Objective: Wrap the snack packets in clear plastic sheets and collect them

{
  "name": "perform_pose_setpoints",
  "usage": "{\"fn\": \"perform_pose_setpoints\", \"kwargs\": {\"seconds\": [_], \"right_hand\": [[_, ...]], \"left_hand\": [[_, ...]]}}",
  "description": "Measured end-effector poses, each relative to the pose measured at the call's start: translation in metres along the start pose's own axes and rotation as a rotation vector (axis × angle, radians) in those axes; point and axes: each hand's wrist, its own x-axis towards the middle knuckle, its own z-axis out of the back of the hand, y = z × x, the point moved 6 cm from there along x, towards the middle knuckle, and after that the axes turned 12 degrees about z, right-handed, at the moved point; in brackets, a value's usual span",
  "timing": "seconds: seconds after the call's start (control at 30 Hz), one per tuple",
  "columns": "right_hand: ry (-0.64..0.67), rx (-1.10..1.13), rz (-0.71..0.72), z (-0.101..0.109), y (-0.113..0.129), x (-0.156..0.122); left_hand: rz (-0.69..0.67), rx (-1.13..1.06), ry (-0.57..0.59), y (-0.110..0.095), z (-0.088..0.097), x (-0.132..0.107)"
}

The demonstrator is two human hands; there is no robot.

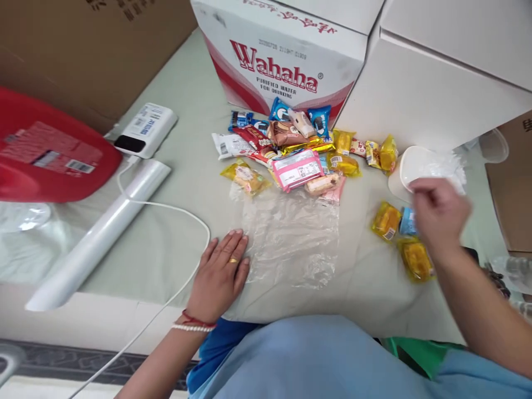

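Resting palm-down on the pale green cloth (361,238), the person's L hand (222,271) is spread flat, nothing in it, a gold ring (233,260) on one finger & a red cord w/ white beads (193,328) at the wrist. Its fingertips sit right by the L edge of a clear plastic bag (291,244) lying flat, crinkled, in front of the person; can't tell from here if they touch the film. R hand (443,216) is curled & badly blurred, up over the R side of the table — can't tell if anything's in it. Just beside it, partly hidden, is a small blue pkt (407,223), w/ two yellow pkts (386,220) close by, and behind it a white tub (399,177) w/ crumpled clear plastic on its far side. Main snack pile (291,147) — blue, red, brown, yellow & pink-edged wrappers — sits at the bag's far edge, up near the Wahaha carton (286,66). Over on the L: a white roll (103,238) lying at a slant, a red container (54,149), and a white device w/ dark panel (147,127), its white cable (178,208) looping past the L hand & off the table's near edge.
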Motion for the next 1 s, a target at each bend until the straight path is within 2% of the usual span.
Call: {"fn": "perform_pose_setpoints", "kwargs": {"seconds": [0.03, 0.07, 0.1, 0.17, 0.23, 0.3, 0.37, 0.47, 0.57, 0.63, 0.7, 0.77, 0.83, 0.93, 1.0], "right_hand": [[0.265, 0.110, 0.263, -0.030, 0.040, -0.035], [0.483, 0.173, 0.465, -0.054, 0.071, -0.073], [0.610, 0.188, 0.582, -0.071, 0.092, -0.106], [0.805, 0.173, 0.717, -0.094, 0.110, -0.159], [0.855, 0.127, 0.755, -0.098, 0.108, -0.186], [0.849, 0.088, 0.743, -0.089, 0.099, -0.199], [0.848, 0.071, 0.728, -0.076, 0.096, -0.207], [0.883, 0.083, 0.737, -0.063, 0.103, -0.213], [0.865, 0.146, 0.757, -0.058, 0.115, -0.196], [0.757, 0.124, 0.738, -0.061, 0.119, -0.162], [0.606, 0.001, 0.689, -0.071, 0.118, -0.115], [0.500, -0.141, 0.674, -0.089, 0.116, -0.071], [0.511, -0.255, 0.707, -0.112, 0.116, -0.038], [0.574, -0.342, 0.766, -0.133, 0.109, -0.018], [0.547, -0.344, 0.737, -0.127, 0.097, -0.016]], "left_hand": [[0.003, -0.009, 0.006, 0.001, 0.000, -0.001], [0.003, -0.020, 0.016, 0.002, 0.000, -0.002], [-0.002, -0.032, 0.035, 0.004, 0.000, -0.003], [-0.015, -0.060, 0.089, 0.009, 0.001, -0.008], [-0.016, -0.101, 0.131, 0.014, 0.006, -0.016], [0.012, -0.153, 0.121, 0.015, 0.016, -0.021], [0.062, -0.177, 0.034, 0.010, 0.030, -0.023], [0.082, -0.168, -0.114, -0.007, 0.046, -0.015], [0.053, -0.151, -0.075, -0.019, 0.037, 0.006], [0.086, -0.104, 0.005, -0.017, 0.020, 0.019], [0.091, -0.054, 0.080, -0.014, 0.003, 0.023], [0.057, -0.020, 0.124, -0.016, -0.008, 0.018], [0.024, 0.000, 0.131, -0.020, -0.010, 0.007], [0.006, -0.006, 0.120, -0.023, -0.005, -0.011], [0.001, -0.042, 0.109, -0.021, -0.001, -0.017]]}}
